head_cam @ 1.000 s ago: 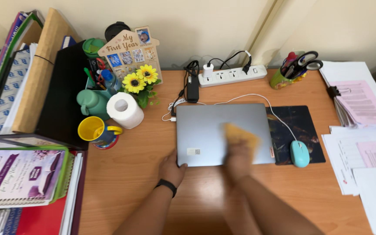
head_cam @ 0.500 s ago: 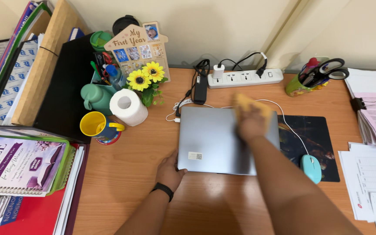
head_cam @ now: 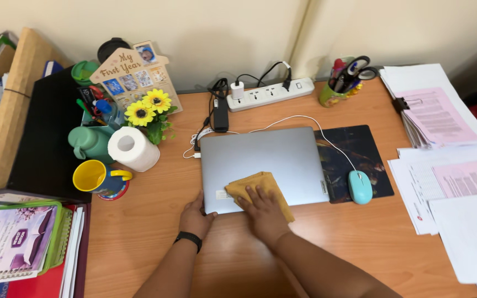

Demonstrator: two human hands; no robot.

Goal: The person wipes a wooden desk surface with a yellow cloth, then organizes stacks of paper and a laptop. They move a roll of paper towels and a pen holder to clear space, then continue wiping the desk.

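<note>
1. a closed grey laptop is laid flat on the wooden desk, near the middle, its front edge towards the person.
2. a yellow cloth is spread on the lid's front part, hanging slightly past the front edge.
3. the cloth is pressed down by the right hand, palm flat and fingers spread; nothing is gripped.
4. the lid's front left corner is touched by the left hand, fingers loosely curled against the edge; a black band is worn on that wrist.
5. just right of the laptop a dark mousepad is seen, with a pale blue mouse on its front right part, its white cable running back behind the laptop.
6. behind the laptop a white power strip is placed by the wall.
7. to the left a paper roll, a yellow mug and sunflowers are grouped.
8. at the right edge, paper stacks are piled.
</note>
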